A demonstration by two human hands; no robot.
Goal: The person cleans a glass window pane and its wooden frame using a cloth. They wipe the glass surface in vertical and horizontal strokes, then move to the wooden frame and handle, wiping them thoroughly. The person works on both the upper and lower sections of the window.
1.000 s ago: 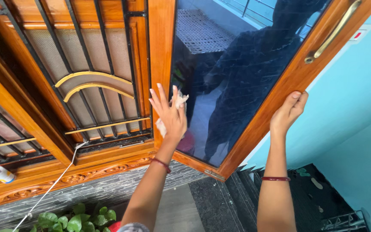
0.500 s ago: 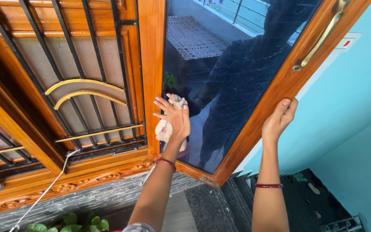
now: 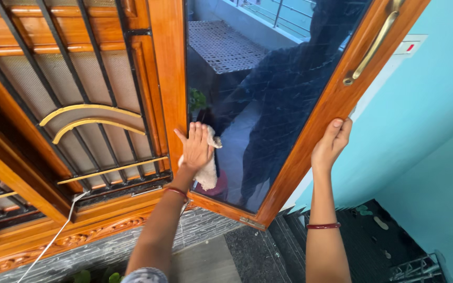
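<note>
Left hand lower, cloth on glass

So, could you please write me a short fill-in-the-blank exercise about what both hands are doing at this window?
The left hand presses a crumpled white ____ against the dark glass pane.
The right hand grips the orange wooden ____ of the open window.
A long ____-coloured metal handle sits above the right hand.

Missing words: cloth; frame; brass
</note>
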